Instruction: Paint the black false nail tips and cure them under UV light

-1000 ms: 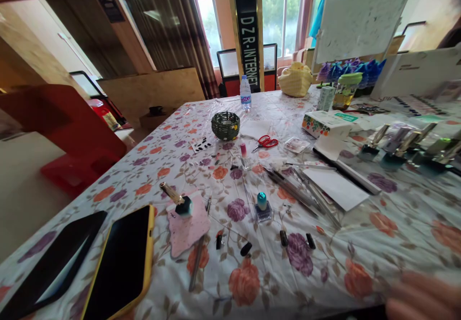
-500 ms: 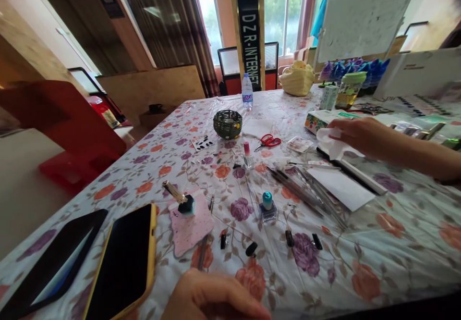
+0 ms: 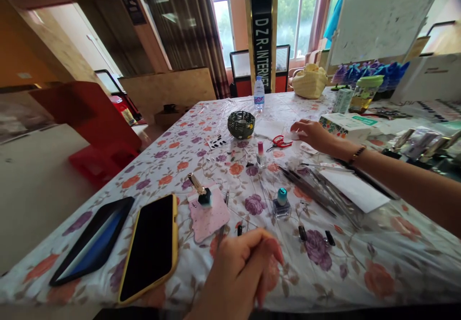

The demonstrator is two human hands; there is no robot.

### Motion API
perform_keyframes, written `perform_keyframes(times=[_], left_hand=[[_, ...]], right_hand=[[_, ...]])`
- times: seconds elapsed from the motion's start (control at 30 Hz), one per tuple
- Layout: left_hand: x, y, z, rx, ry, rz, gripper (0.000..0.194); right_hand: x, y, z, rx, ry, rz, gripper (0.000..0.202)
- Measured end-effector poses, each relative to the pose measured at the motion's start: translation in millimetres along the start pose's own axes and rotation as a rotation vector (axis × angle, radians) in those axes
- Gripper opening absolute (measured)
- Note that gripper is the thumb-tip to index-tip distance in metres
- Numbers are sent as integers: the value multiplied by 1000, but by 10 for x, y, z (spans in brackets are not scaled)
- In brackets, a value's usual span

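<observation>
My left hand (image 3: 247,264) is at the front edge of the table with its fingers curled together; what they hold, if anything, is hidden. Just beyond it one black false nail (image 3: 239,230) partly shows, and two more false nails (image 3: 302,233) lie to its right. My right hand (image 3: 312,135) reaches over the table beside the red-handled scissors (image 3: 281,141), fingers bent down around a small whitish thing that I cannot make out. Between the hands stand a teal-capped nail polish bottle (image 3: 281,203) and a pink-capped bottle (image 3: 260,155).
A dark green polish bottle (image 3: 204,198) stands on a pink card (image 3: 209,221), left of centre. Nearby lie a yellow-cased phone (image 3: 149,248) and a dark tablet (image 3: 95,240). Tweezers and sticks (image 3: 309,192), a woven basket (image 3: 241,125) and a tissue box (image 3: 345,127) are farther out.
My right hand has moved left from the tissue box toward the scissors, and the large white tissue no longer shows. My left hand has risen and come farther into view. The view has shifted left.
</observation>
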State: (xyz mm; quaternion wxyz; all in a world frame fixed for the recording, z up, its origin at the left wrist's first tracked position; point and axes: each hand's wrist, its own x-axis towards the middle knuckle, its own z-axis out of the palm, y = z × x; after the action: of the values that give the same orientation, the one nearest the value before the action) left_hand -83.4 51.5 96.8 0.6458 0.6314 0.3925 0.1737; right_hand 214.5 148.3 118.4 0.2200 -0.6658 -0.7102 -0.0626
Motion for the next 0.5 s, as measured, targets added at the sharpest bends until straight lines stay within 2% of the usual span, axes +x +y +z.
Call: perform_keyframes(times=[0.13,0.27,0.37,0.5], left_hand=[[-35,33,-50,42,-8,92,29],[-45,91,-103,195,37,192,14],[-55,127,-128,206,123,171,5],[-63,142,-130,229,208,75,15]], right_hand=[[72,-77,63,6,-47,12,30],[45,-130,-18,22,-66,17,30],[-38,-102,-126,42,-70,24,30],[-326,13,-271,80,-75,36,29]])
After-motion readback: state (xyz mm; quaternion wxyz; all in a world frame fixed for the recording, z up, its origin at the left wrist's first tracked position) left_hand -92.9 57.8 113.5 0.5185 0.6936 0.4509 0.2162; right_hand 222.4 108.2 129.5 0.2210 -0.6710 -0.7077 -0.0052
